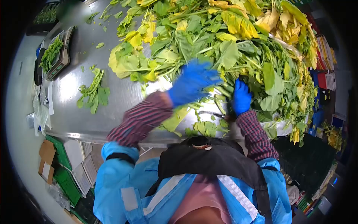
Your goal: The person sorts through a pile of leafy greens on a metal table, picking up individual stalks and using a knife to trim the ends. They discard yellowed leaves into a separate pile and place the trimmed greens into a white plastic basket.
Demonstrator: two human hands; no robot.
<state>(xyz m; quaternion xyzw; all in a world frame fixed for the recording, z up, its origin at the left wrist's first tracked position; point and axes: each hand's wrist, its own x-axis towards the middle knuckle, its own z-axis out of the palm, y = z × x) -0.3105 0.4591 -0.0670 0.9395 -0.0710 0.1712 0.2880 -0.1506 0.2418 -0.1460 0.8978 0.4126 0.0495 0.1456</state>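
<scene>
Nearest the camera, a bright blue jacket (115,190) with pale bands is seen at the lower edge, worn over a pink garment (201,198), with a black panel (209,158) stretched across the chest. At the far left, a cardboard box (46,160), a green crate (67,183) and white crates (80,160) are seen below the edge of the metal tabletop (67,115). Above them, on the tabletop's left side, a scale (65,59) is loaded with loose greens (52,52). Further right, a small bunch (91,93) of leafy stems is laid by itself, well apart from the main pile.

Toward the middle, the left hand (195,83), gloved in blue, is held over the near edge of a large pile of leafy greens (223,56). Its fingers are extended but blurred, and whether anything is held cannot be told. Cut leaves (207,128) are scattered below it, near the tabletop's front edge. Just right of these, the right hand (242,98), also gloved, is set against the stems with its fingers kept close together; whether they are gripped cannot be told. Farther right, yellowed leaves (298,37) are massed along the pile's outer side, and beyond it a red bin (321,79) is seen.
</scene>
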